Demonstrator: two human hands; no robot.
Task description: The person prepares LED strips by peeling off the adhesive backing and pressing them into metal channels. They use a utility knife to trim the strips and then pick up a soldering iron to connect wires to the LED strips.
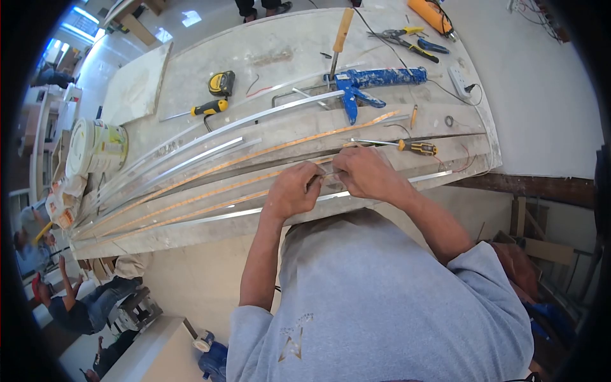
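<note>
Both hands meet over the near edge of the dusty workbench (273,57). My left hand (294,189) is closed in a pinch, and my right hand (366,172) pinches close beside it. Something thin and small spans the gap between the fingertips, too small to name. Orange-lit LED strips (210,170) run leftward across the bench beyond the hands. A metal channel (235,215) passes along the near edge by my wrists. Just past my right hand lies a yellow-and-black screwdriver (417,148), its shaft pointing left.
A blue caulking gun (382,77), wooden-handled tool (344,30), pliers (407,41), tape measure (221,83), second screwdriver (210,107) and power strip (459,83) lie farther back. A bucket (95,148) stands left. Other people (79,299) are at the lower left.
</note>
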